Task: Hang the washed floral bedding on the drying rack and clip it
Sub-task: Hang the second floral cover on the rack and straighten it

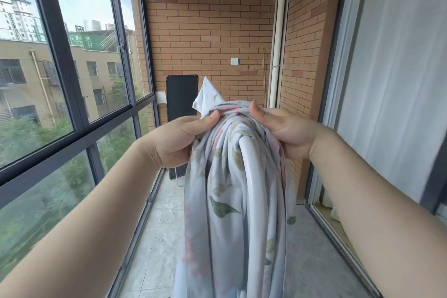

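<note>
Left hand (177, 139) and right hand (286, 133) pinch floral bedding (225, 213) between their fingers (213, 116).

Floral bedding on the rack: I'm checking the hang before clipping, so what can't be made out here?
Drying rack: in the head view only a short white bar shows; the floral bedding covers the rest.
Bedding's lower end: cut off by the bottom edge.
Fingers of the left hand and right hand: behind the bunched cloth; only thumbs show.
Clips: none in view.
</note>
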Motion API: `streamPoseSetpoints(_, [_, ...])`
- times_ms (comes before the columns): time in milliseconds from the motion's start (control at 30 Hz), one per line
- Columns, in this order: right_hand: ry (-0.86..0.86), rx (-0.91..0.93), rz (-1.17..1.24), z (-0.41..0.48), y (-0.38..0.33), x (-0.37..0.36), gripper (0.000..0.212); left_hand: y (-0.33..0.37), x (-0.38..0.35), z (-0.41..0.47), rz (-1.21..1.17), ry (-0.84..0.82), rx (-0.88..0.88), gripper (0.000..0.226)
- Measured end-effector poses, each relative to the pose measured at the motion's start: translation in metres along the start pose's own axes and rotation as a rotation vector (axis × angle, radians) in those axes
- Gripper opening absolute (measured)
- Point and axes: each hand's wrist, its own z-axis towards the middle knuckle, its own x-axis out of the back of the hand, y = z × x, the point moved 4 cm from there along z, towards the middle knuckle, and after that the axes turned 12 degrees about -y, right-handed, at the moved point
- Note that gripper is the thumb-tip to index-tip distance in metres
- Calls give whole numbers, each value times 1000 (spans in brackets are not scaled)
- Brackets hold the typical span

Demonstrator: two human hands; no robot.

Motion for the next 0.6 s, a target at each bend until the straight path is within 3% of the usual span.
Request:
streamPoseSetpoints(133, [238,50,-84,8,-1,12,36,-3,4,8,31,157,-21,59])
streamPoseSetpoints(300, [424,110,-70,29,-2,26,29,6,12,20,109,353,-87,49])
streamPoseSetpoints(433, [548,86,-149,45,2,34,27,6,26,27,129,474,-101,65])
streamPoseSetpoints(600, [648,90,-252,54,0,41,15,7,39,38,169,559,-138,49])
